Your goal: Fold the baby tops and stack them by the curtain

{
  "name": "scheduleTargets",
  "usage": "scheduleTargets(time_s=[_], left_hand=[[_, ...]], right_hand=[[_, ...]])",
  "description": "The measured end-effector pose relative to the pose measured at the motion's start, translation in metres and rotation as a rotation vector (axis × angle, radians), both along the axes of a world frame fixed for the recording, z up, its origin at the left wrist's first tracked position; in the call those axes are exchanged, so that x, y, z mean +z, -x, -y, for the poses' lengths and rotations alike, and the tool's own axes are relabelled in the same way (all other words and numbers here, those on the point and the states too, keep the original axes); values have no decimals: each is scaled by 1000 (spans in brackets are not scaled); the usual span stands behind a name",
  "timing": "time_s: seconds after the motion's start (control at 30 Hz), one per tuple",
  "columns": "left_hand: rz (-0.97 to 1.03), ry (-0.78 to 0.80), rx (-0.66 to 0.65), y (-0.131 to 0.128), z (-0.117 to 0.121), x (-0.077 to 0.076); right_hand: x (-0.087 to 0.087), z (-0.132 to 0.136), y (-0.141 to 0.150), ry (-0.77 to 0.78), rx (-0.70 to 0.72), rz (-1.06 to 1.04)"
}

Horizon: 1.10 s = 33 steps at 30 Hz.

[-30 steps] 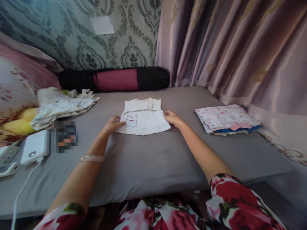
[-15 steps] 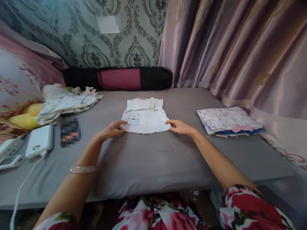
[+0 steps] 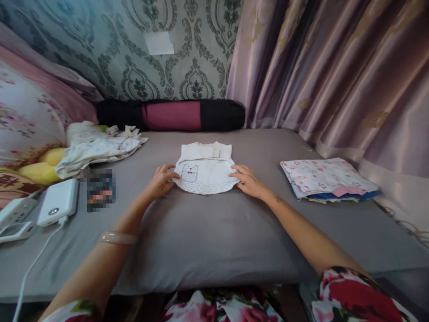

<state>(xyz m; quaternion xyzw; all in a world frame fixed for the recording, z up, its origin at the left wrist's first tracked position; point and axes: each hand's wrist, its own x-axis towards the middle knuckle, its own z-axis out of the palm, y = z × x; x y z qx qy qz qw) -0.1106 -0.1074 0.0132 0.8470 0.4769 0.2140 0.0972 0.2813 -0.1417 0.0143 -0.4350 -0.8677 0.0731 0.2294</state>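
Observation:
A small white baby shirt lies flat on the grey bed sheet in front of me, with a bear print at its lower left and lines of small lettering along the near edge. Its upper part shows a paler, plain layer with a small tag-like patch. My left hand is closed on the left near corner, fingers on top of the cloth. On the opposite corner, my right hand pinches the edge in the same way. Both corners curl slightly inward, and my thumbs are partly hidden.
A folded stack of printed cloth lies to the right. On the left are rumpled clothes, a white power bank with a cable, a power strip and a blurred dark item. A long black-and-maroon bag lies along the wall.
The fingers of both hands have shifted up the shirt's sides, and its lower corners now curl inward, rounding the near edge. The whole view has tilted slightly.

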Motion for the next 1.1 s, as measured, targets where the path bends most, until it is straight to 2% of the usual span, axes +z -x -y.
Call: scheduleTargets(time_s=[0.07,0.13,0.27,0.37,0.53,0.7,0.9,1.1], left_hand=[[42,49,-74,-1,-3,3],[91,114,-81,-4,-6,6],[199,140,119,-18,-15,10],[281,78,201,-30,-24,13],[404,-33,236,-47,-42,19],[435,-137,297,-57,-64,18],[455,-178,342,-65,-96,14],[325,4,453,-66,-141,7]], right_hand=[[0,-5,2,55,75,-4],[0,-9,5,118,83,-63],[3,-20,14,158,-84,-256],[6,-32,22,88,-179,-317],[11,-54,36,-78,-246,-360],[11,-74,45,-180,-318,-411],[8,-104,43,-194,-394,-379],[1,-147,32,-84,-501,-196]])
